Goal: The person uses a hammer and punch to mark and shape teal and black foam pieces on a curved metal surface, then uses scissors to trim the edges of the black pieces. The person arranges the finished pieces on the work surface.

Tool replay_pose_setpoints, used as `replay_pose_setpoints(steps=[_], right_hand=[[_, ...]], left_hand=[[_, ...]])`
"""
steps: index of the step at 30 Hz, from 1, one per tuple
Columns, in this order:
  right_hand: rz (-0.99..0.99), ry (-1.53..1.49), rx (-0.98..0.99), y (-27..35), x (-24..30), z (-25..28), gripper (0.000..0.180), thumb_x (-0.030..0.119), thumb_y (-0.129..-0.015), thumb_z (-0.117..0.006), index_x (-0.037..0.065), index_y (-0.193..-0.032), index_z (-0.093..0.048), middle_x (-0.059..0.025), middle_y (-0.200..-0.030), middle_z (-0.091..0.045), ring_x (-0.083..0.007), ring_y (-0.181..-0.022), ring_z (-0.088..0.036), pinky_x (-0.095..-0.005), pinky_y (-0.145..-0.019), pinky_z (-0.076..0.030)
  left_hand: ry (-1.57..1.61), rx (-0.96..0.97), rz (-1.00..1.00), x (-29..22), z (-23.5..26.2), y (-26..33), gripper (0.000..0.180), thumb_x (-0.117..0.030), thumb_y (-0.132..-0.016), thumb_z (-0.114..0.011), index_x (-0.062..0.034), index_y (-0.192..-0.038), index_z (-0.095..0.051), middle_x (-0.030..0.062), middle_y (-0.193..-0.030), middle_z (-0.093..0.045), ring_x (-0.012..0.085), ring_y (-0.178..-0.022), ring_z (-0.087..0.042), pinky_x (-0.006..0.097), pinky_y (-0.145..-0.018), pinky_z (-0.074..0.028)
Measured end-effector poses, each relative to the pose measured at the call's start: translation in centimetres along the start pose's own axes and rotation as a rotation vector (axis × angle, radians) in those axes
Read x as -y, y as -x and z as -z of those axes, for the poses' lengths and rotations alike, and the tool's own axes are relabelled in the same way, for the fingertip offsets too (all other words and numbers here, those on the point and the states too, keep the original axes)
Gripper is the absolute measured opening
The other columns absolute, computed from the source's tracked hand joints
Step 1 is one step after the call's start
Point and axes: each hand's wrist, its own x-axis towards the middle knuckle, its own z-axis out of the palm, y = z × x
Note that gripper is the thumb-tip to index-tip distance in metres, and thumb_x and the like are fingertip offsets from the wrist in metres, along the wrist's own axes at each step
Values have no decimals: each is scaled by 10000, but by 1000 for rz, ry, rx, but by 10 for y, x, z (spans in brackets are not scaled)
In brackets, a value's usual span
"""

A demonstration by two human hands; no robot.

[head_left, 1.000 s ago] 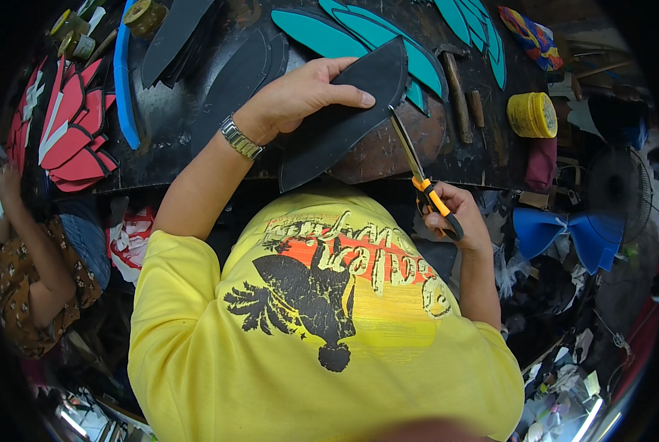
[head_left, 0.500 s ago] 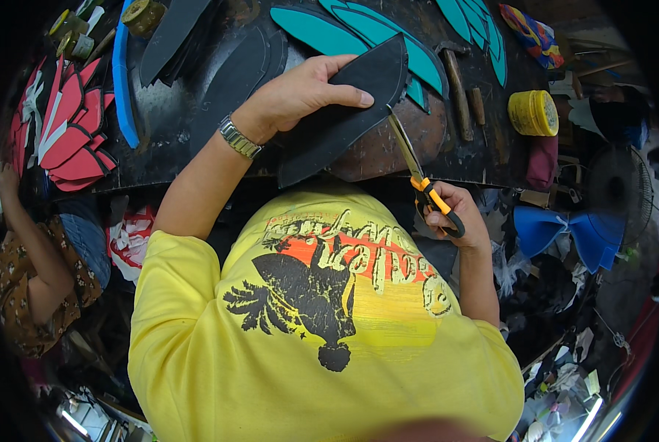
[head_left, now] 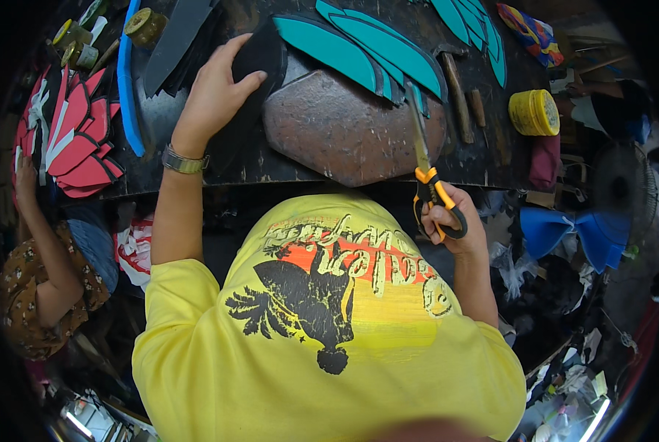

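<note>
In the upper left of the frame the left hand lies flat, fingers spread, on a black foam piece that rests on the dark tabletop; its grip is open, and the palm pressing down seems meant to keep the sheet from sliding. At right of centre the right hand has its grip clamped through the orange-and-black handles of a pair of scissors, the blades pointing up the frame and lying together, or nearly so; the angle makes that hard to judge. The tips sit over the edge of a reddish-brown hexagonal slab in the middle of the tabletop, probably a firm cutting base. Teal leaf-shaped foam pieces fan out along the top, stacked overlapping as finished cut-outs might be, with a hammer beside them and a yellow round tub at the right. A curved blue foam strip and red-and-white petal shapes lie at the far left, where another person's arm reaches toward them.
</note>
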Motion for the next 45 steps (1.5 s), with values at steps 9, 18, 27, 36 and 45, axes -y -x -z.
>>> replay_pose_setpoints(steps=[9,18,27,36,45], right_hand=[[-121,-471,86,-31,-6,-7,288,239,-912,-726,-21,-953,-611,-111,-714,-611,-143,-541,-576,-211,-411,-444],[-205,-605,3,-48,-11,-13,260,231,-917,-732,20,-1009,-611,-87,-832,-654,-159,-616,-636,-227,-454,-504],[-159,-574,-8,-47,-11,-16,272,248,-923,-728,15,-996,-609,-90,-831,-650,-159,-617,-639,-231,-449,-498],[-188,-442,20,-35,-10,-15,327,269,-899,-750,-7,-977,-593,-110,-702,-620,-137,-505,-571,-210,-426,-452],[-240,110,50,-2,-7,-12,352,214,-783,-812,-17,-975,-626,-44,-685,-616,-82,-447,-550,-181,-398,-431]], left_hand=[[-5,-51,-672,-42,-59,-56,461,-248,-848,-736,-86,-1267,-632,152,-1288,-614,339,-1179,-592,441,-1013,-466],[-209,432,-631,-57,-118,-130,699,-504,-759,-797,-131,-1328,-635,145,-1297,-640,293,-1218,-600,404,-1018,-484],[97,181,-631,-80,-96,-144,282,-270,-922,-629,-34,-1069,-673,206,-930,-683,336,-841,-681,390,-733,-516],[-173,344,-505,-93,-67,-104,376,-338,-928,-688,-84,-1205,-690,138,-1038,-731,259,-919,-712,342,-820,-563],[-195,433,-619,-91,-80,-70,421,-299,-719,-840,-73,-1053,-720,143,-856,-725,321,-839,-708,420,-712,-545]])
